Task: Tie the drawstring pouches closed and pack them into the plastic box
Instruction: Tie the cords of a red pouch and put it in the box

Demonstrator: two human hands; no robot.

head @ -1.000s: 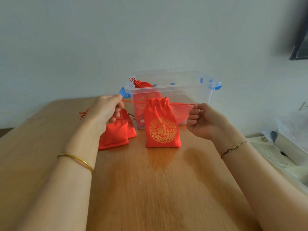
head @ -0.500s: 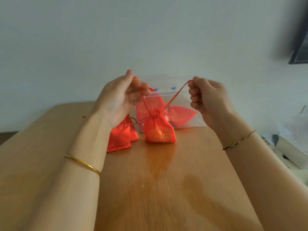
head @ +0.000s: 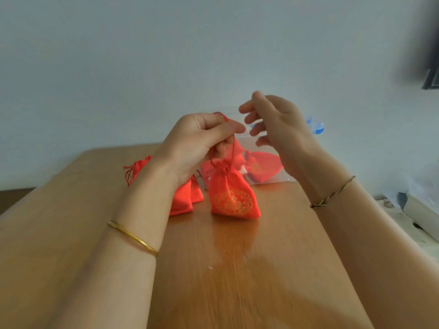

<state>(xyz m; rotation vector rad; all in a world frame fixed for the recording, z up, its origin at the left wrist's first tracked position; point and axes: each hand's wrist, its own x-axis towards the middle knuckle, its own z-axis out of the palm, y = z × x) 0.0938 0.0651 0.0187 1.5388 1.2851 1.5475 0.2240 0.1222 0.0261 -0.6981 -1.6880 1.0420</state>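
The gold-printed pouch is red, with a round gold flower pattern on its front. Its string is red too. Left of it lie plain red pouches. Behind it is a see-through box with a blue clip, and the boxed pouch is red with a little gold. Under it the tabletop is orange-brown wood. Nearer than it are a gold bangle and a thin brown bracelet.

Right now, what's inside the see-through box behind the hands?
Through the clear wall of the plastic box, one red pouch lies on its side, with more red fabric beside it. The left hand and right hand cover the rest, so the count is unclear.
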